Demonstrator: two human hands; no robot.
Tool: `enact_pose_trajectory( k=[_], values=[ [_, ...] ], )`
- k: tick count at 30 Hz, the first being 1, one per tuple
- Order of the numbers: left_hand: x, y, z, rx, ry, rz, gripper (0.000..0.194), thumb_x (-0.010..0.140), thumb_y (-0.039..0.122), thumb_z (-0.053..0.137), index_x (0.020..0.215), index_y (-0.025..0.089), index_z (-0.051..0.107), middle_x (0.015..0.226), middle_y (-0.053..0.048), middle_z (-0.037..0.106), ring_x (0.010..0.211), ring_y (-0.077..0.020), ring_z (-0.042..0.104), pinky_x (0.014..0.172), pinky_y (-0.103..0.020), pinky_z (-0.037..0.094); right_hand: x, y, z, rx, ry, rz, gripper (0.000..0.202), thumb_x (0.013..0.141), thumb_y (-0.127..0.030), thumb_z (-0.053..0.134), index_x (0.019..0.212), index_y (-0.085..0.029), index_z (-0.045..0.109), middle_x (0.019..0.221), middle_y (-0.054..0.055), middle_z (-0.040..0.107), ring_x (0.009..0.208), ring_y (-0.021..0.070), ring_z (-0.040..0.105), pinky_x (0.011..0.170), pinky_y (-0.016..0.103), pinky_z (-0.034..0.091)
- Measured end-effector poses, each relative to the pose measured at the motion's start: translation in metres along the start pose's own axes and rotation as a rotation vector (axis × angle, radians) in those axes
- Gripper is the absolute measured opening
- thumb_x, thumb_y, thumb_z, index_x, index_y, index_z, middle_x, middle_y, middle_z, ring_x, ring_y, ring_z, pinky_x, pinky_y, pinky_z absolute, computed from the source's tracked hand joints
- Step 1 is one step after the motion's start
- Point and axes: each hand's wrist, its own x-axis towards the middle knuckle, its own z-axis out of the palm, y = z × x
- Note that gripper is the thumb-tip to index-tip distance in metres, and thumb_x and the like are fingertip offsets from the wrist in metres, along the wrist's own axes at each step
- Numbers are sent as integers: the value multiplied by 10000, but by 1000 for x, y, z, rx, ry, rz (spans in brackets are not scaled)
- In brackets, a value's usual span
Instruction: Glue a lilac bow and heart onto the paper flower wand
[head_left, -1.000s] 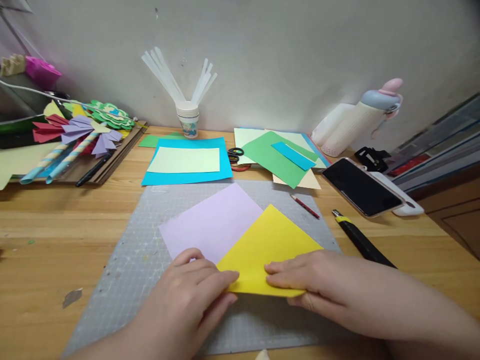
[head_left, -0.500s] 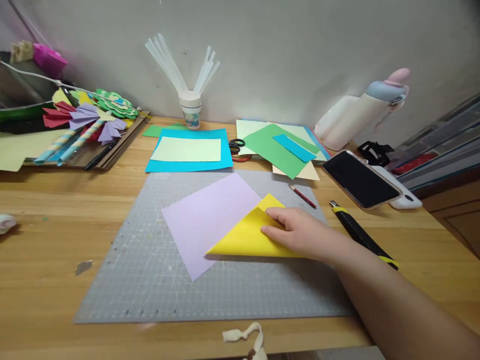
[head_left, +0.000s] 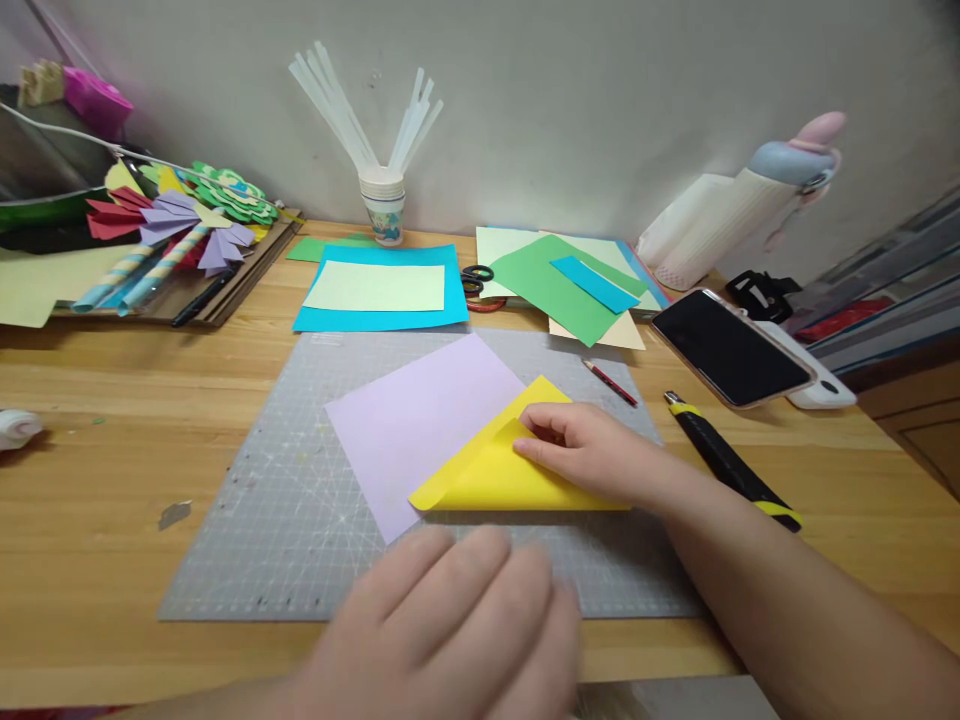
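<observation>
A wall is backing the tabletop at twelve o'clock; the right hand is pinching yellow paper, the left hand's grip remaining unclear.

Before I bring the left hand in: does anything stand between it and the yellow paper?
Nothing visible stands between the left hand and the yellow paper; only the flat cutting mat shows there.

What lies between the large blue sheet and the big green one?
Black scissor handles, something red in front, and part of a pale sheet, in the head view.
</observation>
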Motion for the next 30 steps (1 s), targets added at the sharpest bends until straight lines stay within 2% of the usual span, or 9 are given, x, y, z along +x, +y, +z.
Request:
enact_pose_trajectory(
  k=[3,6,8,11,14,18,23,30],
  values=[
    [22,0,26,66,-72,33,347,891,315,458,1179,172,589,1268,-50,583,1169,-221,473,972,-353,330,3,1,3,47,14,0,240,842,-339,479,659,-198,414,620,-51,419,589,111,387,540,251,291],
    [22,1,46,89,-204,57,500,902,435,393,1305,153,484,1371,-101,493,1262,-255,405,1009,-391,256,7,2,5,57,44,20,248,837,-333,490,645,-198,409,602,-57,392,577,108,374,534,253,285],
    [17,0,52,78,-225,60,515,906,466,359,1317,176,469,1365,-113,496,1264,-262,409,1027,-416,217,8,3,7,51,80,30,236,838,-333,494,655,-198,429,607,-54,400,583,110,383,535,253,288],
    [14,-6,56,72,-175,65,458,906,462,376,1256,209,527,1301,-101,557,1217,-254,457,1062,-442,168,7,2,10,20,134,56,217,859,-336,473,689,-201,457,630,-47,445,594,115,409,536,252,304],
    [13,-11,62,68,-49,49,414,885,490,422,1144,223,602,1202,-76,624,1146,-243,508,1097,-465,151,5,-1,12,-58,164,101,214,867,-334,471,696,-207,449,632,-45,473,584,118,423,528,256,309],
    [9,-10,72,112,76,23,272,848,385,544,1075,253,617,1130,-52,665,1095,-226,555,1103,-497,200,5,-2,13,-175,199,116,178,870,-305,480,721,-208,466,667,-34,518,603,126,460,553,265,325],
    [2,-6,78,127,61,9,269,867,357,534,1115,261,577,1146,-43,658,1111,-213,559,1111,-540,184,8,2,15,-256,232,105,155,872,-288,489,741,-206,491,697,-22,547,621,131,484,566,268,338],
    [-2,-5,72,135,6,-7,316,873,350,540,1176,261,526,1222,-47,607,1176,-221,511,1075,-531,291,9,6,13,-275,233,80,153,879,-302,482,784,-203,549,739,10,592,656,151,511,581,280,369]
  ],
)
